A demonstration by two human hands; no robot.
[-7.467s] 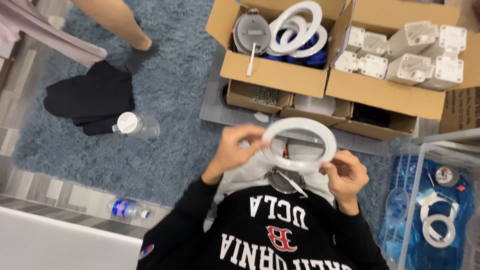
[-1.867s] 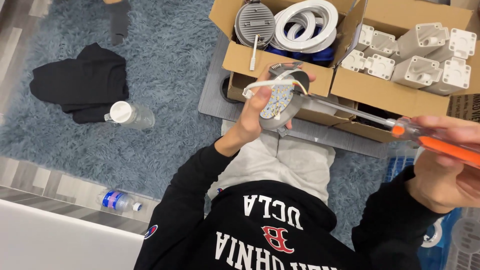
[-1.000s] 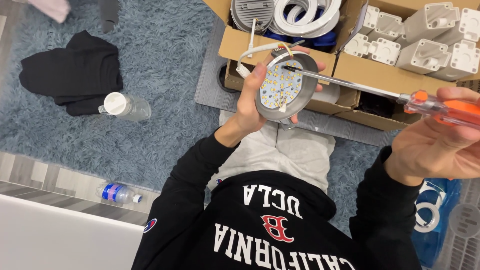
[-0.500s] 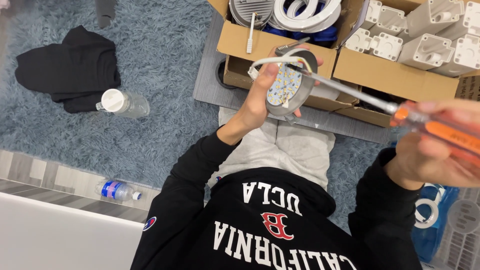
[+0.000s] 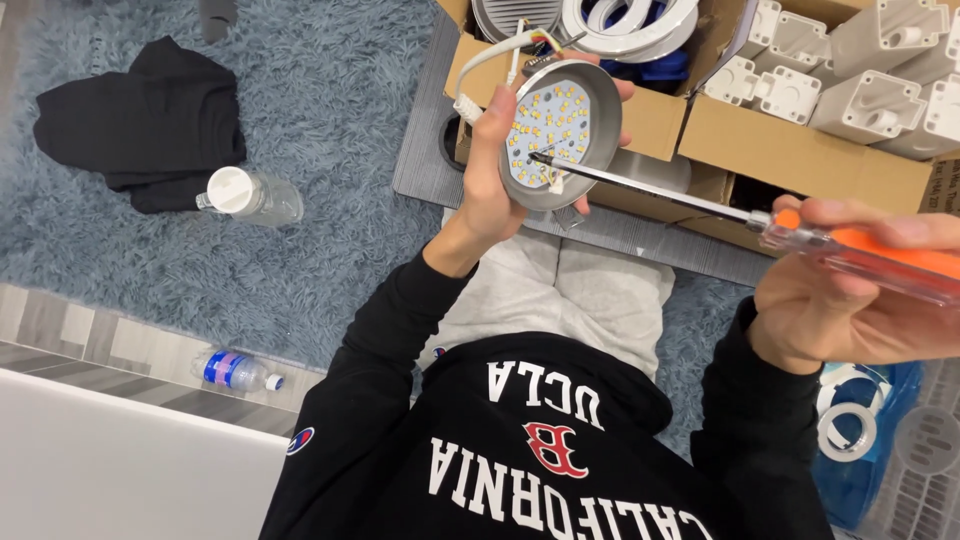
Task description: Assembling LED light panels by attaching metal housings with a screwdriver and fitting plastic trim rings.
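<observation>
The left hand (image 5: 500, 165) is raised, fingers wrapped around a round lamp disc (image 5: 560, 135) held just in front of the cardboard box (image 5: 800, 150). The right hand (image 5: 860, 300), fingers closed on a screwdriver (image 5: 700, 205), sets its tip against the disc's face.

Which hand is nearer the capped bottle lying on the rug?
Left. The left hand, holding the round lamp, is just right of the bottle in the view. The right hand, gripping the screwdriver, is far off at the right edge.
</observation>
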